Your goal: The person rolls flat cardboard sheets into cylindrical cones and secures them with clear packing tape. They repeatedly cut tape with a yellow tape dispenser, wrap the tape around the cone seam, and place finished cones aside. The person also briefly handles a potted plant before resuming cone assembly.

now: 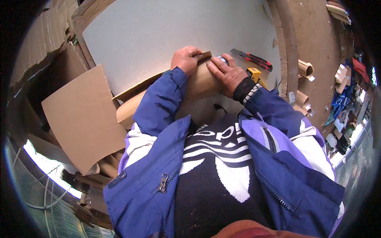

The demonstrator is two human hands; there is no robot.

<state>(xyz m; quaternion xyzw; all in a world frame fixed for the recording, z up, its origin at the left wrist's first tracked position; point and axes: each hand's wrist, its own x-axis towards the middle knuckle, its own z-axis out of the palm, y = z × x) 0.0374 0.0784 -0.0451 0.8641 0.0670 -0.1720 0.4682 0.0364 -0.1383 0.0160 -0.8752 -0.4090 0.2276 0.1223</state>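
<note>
A long brown cardboard tube (202, 81) lies slantwise in front of me, its other end (129, 110) showing past my left sleeve. At its far end, my left hand (185, 59) is closed on the edge of a thin cardboard piece (204, 56) lying along the tube. My right hand (228, 75) grips the tube's far end from the right, fingers bent over it. By those fingertips, a small bluish, shiny thing (222, 60) shows only in part. Just right of this hand are a yellow tape measure (254, 74) and a red and black utility knife (254, 59).
Under the work is a grey tabletop (158, 31) with a raised wooden rim (289, 43). A flat cardboard sheet (83, 115) overlaps its left side. Several cardboard tubes (304, 69) lie beyond the right rim, with mixed scraps (343, 95) farther right.
</note>
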